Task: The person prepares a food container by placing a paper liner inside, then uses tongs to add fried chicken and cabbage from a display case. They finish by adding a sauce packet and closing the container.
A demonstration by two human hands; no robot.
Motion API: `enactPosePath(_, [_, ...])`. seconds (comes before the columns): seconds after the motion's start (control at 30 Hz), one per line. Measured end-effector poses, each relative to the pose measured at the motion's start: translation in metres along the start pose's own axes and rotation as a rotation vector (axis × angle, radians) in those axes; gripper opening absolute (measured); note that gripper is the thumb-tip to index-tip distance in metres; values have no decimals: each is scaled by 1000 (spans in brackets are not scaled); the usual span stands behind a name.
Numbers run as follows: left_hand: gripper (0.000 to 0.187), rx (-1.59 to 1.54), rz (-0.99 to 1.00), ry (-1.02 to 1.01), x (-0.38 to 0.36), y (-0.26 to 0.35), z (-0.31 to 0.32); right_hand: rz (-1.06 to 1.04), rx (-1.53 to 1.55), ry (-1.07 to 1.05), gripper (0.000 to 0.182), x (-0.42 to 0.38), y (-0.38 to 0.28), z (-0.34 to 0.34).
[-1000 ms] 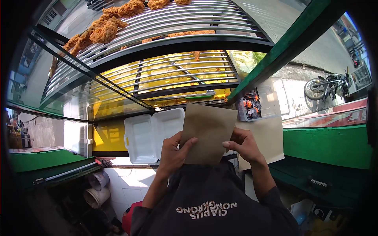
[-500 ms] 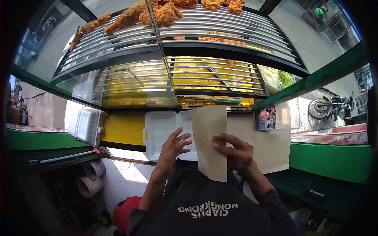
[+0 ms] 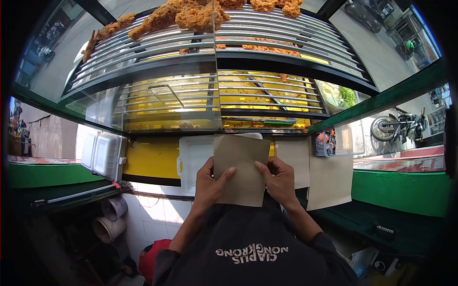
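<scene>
A sheet of brown paper (image 3: 241, 164) is held up in front of my chest, its face toward me. My left hand (image 3: 210, 183) grips its left edge, thumb lying across the front. On the opposite edge my right hand (image 3: 279, 178) pinches it between thumb and fingers. Behind the paper an opened white foam box (image 3: 194, 143) lies on the yellow counter, partly covered from view. More brown paper sheets (image 3: 330, 178) lie to the right of my right hand.
Fried chicken pieces (image 3: 195, 18) rest on the upper metal rack (image 3: 286, 31) of the glass case. Closed foam boxes (image 3: 102, 152) stand at the left. A clear container of small packets (image 3: 326, 143) sits at the right. Tongs with a green grip (image 3: 279, 122) lie inside the case.
My left hand, empty and spread before, has closed on the paper's left edge. The paper has turned to face me more squarely. My right hand has shifted its hold to the right edge.
</scene>
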State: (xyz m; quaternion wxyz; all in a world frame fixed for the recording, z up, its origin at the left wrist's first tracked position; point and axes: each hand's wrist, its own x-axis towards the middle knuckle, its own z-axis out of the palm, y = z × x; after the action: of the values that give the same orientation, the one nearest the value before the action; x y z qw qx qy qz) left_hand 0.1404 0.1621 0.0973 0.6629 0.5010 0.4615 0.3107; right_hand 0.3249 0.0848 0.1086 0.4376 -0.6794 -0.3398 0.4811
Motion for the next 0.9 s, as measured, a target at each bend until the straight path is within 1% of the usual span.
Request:
enactPosePath(0.03, [31,3,1,-4,3,-4,-3,-97,-100,154,18,0,-6,8])
enactPosePath(0.07, [27,190,-32,22,7,-10,-7,-96,-98,157,18,6,-2,9])
enactPosePath(0.1, [24,376,-65,48,10,-15,-9,-305,-339,281,18,16,8,10])
enactPosePath(0.13, [24,377,-64,43,13,-18,-8,-512,-581,405,18,25,20,11])
enactPosePath(0.17, [22,405,-44,90,15,-19,-6,-548,-534,442,21,34,33,14])
enactPosePath(0.2, [21,433,-23,139,18,-22,-4,-548,-534,444,21,39,39,14])
enactPosePath(0.23, [21,434,-23,142,19,-26,-3,-440,-424,408,20,43,42,15])
enactPosePath(0.27, [22,480,26,158,20,-30,-2,-334,-315,370,19,46,46,17])
enactPosePath(0.3, [22,526,74,175,22,-32,-1,-337,-314,368,19,50,52,18])
enactPosePath(0.37, [24,584,47,149,21,-30,-1,-282,-195,356,23,51,62,19])
enactPosePath(0.4, [27,643,22,118,22,-29,-1,-282,-195,354,23,51,62,18])
enactPosePath(0.43, [27,642,21,120,21,-27,1,-294,-236,362,23,49,60,17])
enactPosePath(0.5, [44,823,115,130,20,-23,6,-306,-273,369,23,48,59,17])
enactPosePath(0.53, [44,825,116,131,20,-23,8,-309,-269,369,23,48,60,17])
enactPosePath(0.6, [58,1329,523,42,23,-25,11,-317,-266,367,24,49,61,17])
enactPosePath(0.63, [58,1330,523,46,24,-26,15,-315,-259,367,24,49,63,17])
enactPosePath(0.7, [60,1414,637,-168,25,-31,21,-311,-251,363,24,47,66,19])
enactPosePath(0.73, [60,1416,636,-166,27,-37,21,-311,-270,363,23,47,67,19])
enactPosePath(0.8, [64,1524,586,-226,32,-48,21,-314,-282,368,22,48,66,19])
enactPosePath(0.87, [65,1547,593,-229,33,-53,19,-429,-364,356,20,46,65,20])
enactPosePath(0.9, [66,1565,596,-223,34,-54,20,-426,-362,364,20,46,65,19])
